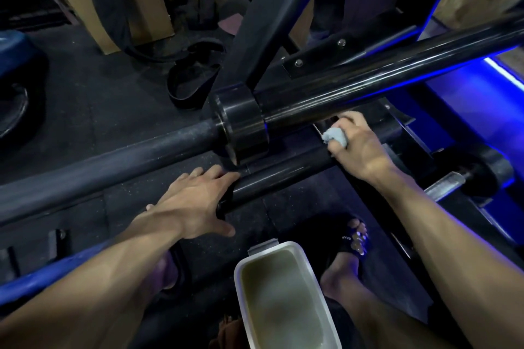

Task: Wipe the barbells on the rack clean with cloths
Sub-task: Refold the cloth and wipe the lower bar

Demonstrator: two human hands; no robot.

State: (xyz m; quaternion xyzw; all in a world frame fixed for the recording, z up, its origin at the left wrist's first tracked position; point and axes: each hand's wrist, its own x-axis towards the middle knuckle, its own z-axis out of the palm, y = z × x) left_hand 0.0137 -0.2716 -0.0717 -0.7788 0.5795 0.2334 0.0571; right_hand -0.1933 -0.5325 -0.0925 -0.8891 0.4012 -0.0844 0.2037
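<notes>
Two black barbells lie low on a black rack. The upper barbell [368, 85] runs from lower left to upper right, with a thick collar [241, 122] at mid-frame. Below it, the sleeve of a lower barbell [283, 173] points toward me. My left hand [195, 201] rests over the near end of this sleeve, fingers laid along it. My right hand [357, 147] grips a small light-blue cloth [336, 136] and presses it on the lower barbell farther right, just under the upper bar.
A white tub of murky water [283, 300] stands on the dark rubber floor between my sandalled feet [354, 238]. The rack's upright [261, 22] rises behind the collar. Cardboard boxes [85, 0], black bands [192, 79] and a blue-lit frame [459, 99] surround the spot.
</notes>
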